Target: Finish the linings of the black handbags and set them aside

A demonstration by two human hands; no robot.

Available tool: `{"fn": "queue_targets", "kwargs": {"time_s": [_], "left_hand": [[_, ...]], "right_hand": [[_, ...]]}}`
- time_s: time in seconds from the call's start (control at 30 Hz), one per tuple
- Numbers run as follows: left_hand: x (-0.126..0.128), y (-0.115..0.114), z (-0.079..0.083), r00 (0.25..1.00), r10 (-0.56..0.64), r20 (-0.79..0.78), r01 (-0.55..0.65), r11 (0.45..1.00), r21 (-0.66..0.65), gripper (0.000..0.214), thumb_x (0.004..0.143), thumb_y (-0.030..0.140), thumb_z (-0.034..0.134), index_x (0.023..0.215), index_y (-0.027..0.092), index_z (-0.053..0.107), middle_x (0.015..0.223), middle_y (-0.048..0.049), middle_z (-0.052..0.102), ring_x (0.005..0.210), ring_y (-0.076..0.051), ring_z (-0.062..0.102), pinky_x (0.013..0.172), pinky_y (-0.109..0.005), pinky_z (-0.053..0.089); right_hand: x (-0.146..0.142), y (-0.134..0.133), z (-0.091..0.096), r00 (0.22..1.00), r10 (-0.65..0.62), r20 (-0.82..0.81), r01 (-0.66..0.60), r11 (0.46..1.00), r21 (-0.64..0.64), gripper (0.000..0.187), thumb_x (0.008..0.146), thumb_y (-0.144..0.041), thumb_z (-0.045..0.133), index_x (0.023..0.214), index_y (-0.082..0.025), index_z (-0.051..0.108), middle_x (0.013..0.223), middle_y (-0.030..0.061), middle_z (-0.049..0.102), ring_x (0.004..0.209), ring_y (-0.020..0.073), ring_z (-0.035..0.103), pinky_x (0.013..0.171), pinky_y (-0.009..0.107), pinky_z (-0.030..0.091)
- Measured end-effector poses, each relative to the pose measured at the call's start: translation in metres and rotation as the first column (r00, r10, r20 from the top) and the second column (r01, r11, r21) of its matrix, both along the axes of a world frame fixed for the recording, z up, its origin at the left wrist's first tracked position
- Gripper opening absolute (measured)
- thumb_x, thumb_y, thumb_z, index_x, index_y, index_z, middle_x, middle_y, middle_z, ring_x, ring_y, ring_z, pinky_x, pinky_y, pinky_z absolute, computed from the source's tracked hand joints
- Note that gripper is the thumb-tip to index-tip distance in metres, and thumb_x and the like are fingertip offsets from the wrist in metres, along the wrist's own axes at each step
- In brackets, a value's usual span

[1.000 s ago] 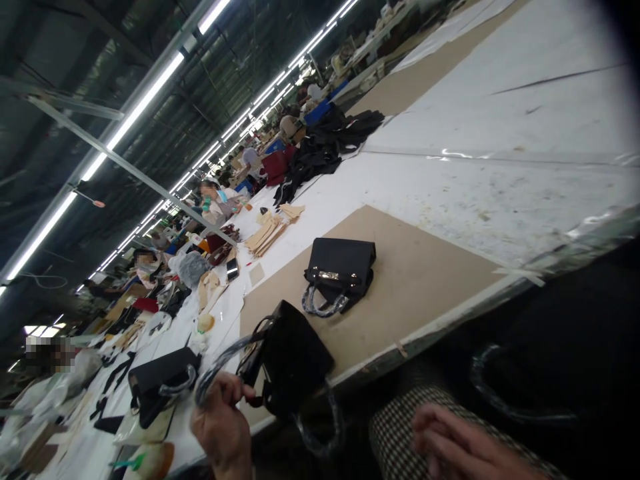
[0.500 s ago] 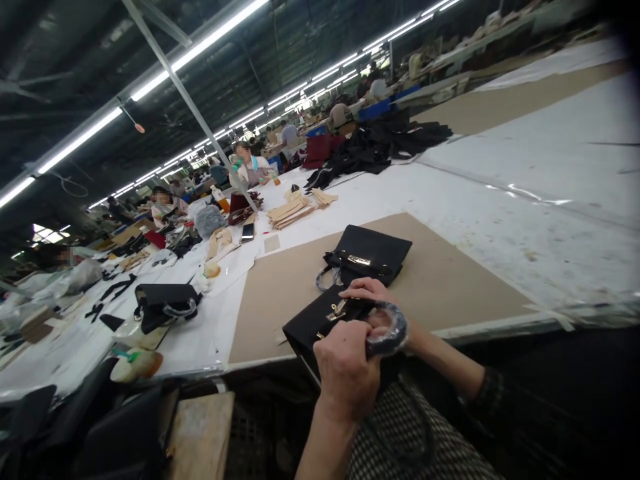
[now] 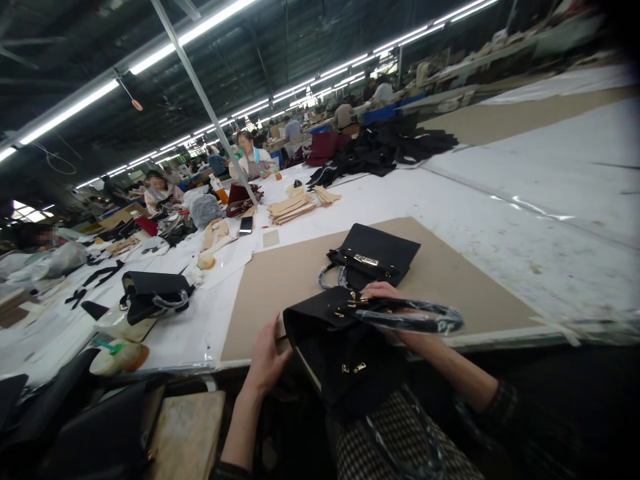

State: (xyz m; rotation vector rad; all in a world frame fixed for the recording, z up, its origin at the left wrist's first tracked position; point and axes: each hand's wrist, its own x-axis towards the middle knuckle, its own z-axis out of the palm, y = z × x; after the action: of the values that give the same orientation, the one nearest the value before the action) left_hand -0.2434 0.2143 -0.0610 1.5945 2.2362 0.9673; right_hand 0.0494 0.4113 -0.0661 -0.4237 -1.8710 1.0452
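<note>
second black handbag (image 3: 373, 257) on brown board (image 3: 280, 280) | tan leather pieces (image 3: 293, 205) | phone (image 3: 245, 225)

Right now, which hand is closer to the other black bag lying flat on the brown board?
Right. The right hand sits just below that second bag, while the left hand is farther away, at the held bag's side.

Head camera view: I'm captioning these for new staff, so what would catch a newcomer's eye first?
First, the black handbag at the near table edge, the left hand on its side and the right hand at its plastic-wrapped handle. Behind it, a second black handbag lies on the brown board.
</note>
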Motion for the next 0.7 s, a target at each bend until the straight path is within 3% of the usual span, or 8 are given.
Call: {"fn": "queue_targets", "kwargs": {"time_s": [0.13,0.27,0.37,0.53,0.7], "left_hand": [[-0.009,0.025,-0.014,0.988,-0.044,-0.146,0.030,0.995,-0.096,0.064,0.079,0.023,0.064,0.140,0.021,0.046,0.135,-0.0116,0.058,0.126,-0.028,0.049,0.105,-0.043,0.037],[-0.031,0.032,-0.015,0.953,-0.055,-0.297,0.011,0.989,-0.149,0.046,0.080,0.016,0.060,0.124,0.028,0.061,0.115,-0.0062,0.066,0.111,-0.025,0.056,0.097,-0.041,0.039],[-0.049,0.024,-0.012,0.909,-0.048,-0.413,-0.022,0.986,-0.163,0.039,0.084,0.009,0.051,0.112,0.030,0.068,0.104,-0.0060,0.067,0.105,-0.025,0.056,0.100,-0.044,0.034],[-0.085,-0.002,-0.001,0.843,0.029,-0.537,-0.112,0.986,-0.122,0.043,0.094,0.014,0.037,0.130,0.024,0.058,0.106,-0.0111,0.064,0.112,-0.027,0.052,0.111,-0.046,0.020],[-0.138,-0.027,0.004,0.811,0.223,-0.541,-0.303,0.951,-0.063,0.053,0.092,0.008,0.030,0.143,0.014,0.044,0.121,-0.0179,0.059,0.125,-0.031,0.044,0.112,-0.053,0.015]], "right_hand": [[0.002,0.000,0.008,1.000,-0.018,-0.021,0.018,1.000,0.009,0.033,0.089,-0.050,0.056,0.105,-0.022,0.064,0.112,0.0103,0.060,0.110,0.0258,0.056,0.104,0.044,0.043],[0.008,0.005,0.008,0.996,-0.078,0.035,0.081,0.991,-0.106,0.024,0.089,-0.044,0.057,0.103,-0.026,0.065,0.113,0.0065,0.062,0.112,0.0249,0.056,0.106,0.041,0.043],[0.012,0.010,0.001,0.982,-0.173,0.069,0.184,0.959,-0.214,0.022,0.085,-0.039,0.062,0.102,-0.027,0.066,0.116,0.0034,0.064,0.116,0.0261,0.056,0.109,0.043,0.039],[0.009,0.013,-0.008,0.964,-0.255,0.068,0.263,0.899,-0.349,0.026,0.080,-0.036,0.066,0.102,-0.023,0.069,0.112,0.0035,0.069,0.116,0.0283,0.057,0.107,0.045,0.041],[-0.007,0.011,-0.007,0.940,-0.330,0.093,0.339,0.852,-0.399,0.030,0.075,-0.041,0.070,0.097,-0.021,0.072,0.103,0.0050,0.072,0.110,0.0303,0.060,0.103,0.046,0.042]]}}
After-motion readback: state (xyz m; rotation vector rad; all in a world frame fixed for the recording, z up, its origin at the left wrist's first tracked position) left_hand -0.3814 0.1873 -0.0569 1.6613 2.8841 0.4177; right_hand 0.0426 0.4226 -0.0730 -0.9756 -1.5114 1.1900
